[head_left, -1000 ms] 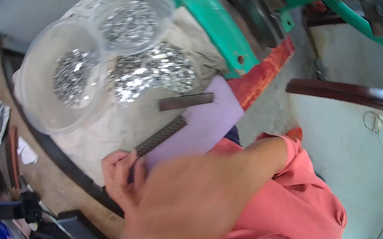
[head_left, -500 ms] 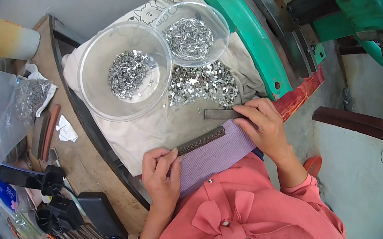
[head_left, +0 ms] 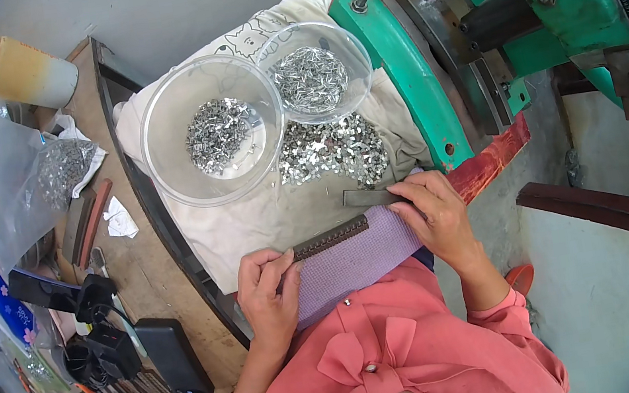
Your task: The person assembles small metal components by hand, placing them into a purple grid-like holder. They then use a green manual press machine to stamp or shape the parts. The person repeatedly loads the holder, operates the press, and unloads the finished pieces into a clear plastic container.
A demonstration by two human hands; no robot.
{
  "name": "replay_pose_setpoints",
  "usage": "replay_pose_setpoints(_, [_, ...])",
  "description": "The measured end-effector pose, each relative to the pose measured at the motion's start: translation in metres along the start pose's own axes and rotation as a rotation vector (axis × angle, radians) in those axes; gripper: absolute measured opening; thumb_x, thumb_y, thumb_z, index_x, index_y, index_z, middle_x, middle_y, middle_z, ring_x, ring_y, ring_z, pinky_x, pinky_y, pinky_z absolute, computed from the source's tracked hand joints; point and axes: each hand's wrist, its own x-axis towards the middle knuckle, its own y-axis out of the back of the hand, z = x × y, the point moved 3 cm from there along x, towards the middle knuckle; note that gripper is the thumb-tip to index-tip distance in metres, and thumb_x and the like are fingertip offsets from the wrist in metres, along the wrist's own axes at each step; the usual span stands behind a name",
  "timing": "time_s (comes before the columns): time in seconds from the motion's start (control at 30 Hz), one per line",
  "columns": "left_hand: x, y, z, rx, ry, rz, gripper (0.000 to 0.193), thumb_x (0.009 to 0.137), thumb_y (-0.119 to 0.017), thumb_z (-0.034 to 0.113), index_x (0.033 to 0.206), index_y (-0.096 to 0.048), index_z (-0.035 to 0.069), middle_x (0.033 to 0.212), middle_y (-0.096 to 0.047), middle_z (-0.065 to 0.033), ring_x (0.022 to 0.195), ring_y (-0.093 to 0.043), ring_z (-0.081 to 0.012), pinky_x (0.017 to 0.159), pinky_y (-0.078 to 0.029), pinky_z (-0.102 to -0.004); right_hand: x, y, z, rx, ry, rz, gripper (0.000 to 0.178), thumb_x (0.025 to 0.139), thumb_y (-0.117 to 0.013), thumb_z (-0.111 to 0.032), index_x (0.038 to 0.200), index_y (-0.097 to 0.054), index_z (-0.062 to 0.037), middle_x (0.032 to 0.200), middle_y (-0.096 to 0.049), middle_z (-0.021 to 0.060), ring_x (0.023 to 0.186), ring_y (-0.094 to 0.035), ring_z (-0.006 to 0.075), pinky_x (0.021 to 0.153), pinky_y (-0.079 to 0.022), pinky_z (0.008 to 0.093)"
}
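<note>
Here, left hand (head_left: 268, 291): pinched the near end of a dark studded strip (head_left: 330, 237) lying on a purple cloth (head_left: 351, 259).
Right hand (head_left: 430, 208): fingertips pressed on a flat dark metal bar (head_left: 367, 197); grip unclear.
Nearby: loose silver clips (head_left: 332, 150), two clear bowls (head_left: 166, 169).

I see two clear plastic bowls (head_left: 168, 186) (head_left: 360, 87) holding small metal pieces on a white cloth (head_left: 254, 221), beside a green press machine (head_left: 430, 100). A yellow bottle (head_left: 19, 71) and a plastic bag (head_left: 24, 189) sit at the bench's left.
</note>
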Motion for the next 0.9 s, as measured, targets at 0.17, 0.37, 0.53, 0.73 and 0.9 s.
replay_pose_setpoints(0.17, [0.001,0.001,0.002,-0.007,0.027,-0.013,0.027,0.076,-0.08,-0.003,0.101,-0.073,0.002,0.095,-0.062,-0.0094,0.08,-0.061,-0.0228,0.067,-0.048,-0.0324,0.003,0.005,-0.004,0.01,0.017,0.016,0.031,0.076,-0.081,-0.004,0.105,-0.071,-0.0016,0.097,-0.063,0.0103,0.088,-0.063,0.0297,0.076,-0.052,0.0388])
replay_pose_setpoints(0.37, [-0.001,0.001,0.001,0.014,0.023,-0.053,0.027,0.078,-0.078,-0.007,0.103,-0.071,0.0,0.099,-0.061,-0.0115,0.086,-0.062,-0.0211,0.074,-0.05,-0.0294,0.007,0.007,-0.012,0.03,0.059,-0.024,0.032,0.076,-0.082,-0.004,0.105,-0.071,-0.0015,0.098,-0.063,0.0099,0.087,-0.062,0.0296,0.075,-0.051,0.0388])
replay_pose_setpoints(0.53, [0.0,0.002,0.003,0.015,0.011,-0.05,0.028,0.078,-0.078,-0.007,0.103,-0.071,0.0,0.099,-0.061,-0.0116,0.086,-0.062,-0.0213,0.074,-0.05,-0.0296,0.011,0.006,-0.017,0.043,0.098,-0.056,0.032,0.076,-0.082,-0.005,0.106,-0.071,-0.0024,0.098,-0.063,0.0093,0.086,-0.061,0.0292,0.074,-0.051,0.0385])
replay_pose_setpoints(0.73, [0.002,0.002,0.002,0.023,0.005,-0.057,0.028,0.078,-0.077,-0.008,0.104,-0.071,0.0,0.1,-0.061,-0.0115,0.085,-0.062,-0.021,0.073,-0.05,-0.0295,0.012,0.002,-0.02,0.074,0.125,-0.093,0.033,0.077,-0.081,-0.005,0.108,-0.07,-0.0037,0.099,-0.062,0.0091,0.087,-0.061,0.0286,0.074,-0.052,0.0382])
replay_pose_setpoints(0.9, [0.003,0.003,0.003,0.028,0.06,-0.075,0.026,0.081,-0.076,-0.005,0.105,-0.071,0.0,0.1,-0.061,-0.0112,0.081,-0.062,-0.019,0.071,-0.051,-0.0294,0.019,-0.002,-0.031,0.096,0.156,-0.149,0.033,0.078,-0.079,-0.004,0.109,-0.069,-0.0039,0.101,-0.062,0.0087,0.089,-0.062,0.0281,0.075,-0.053,0.0381])
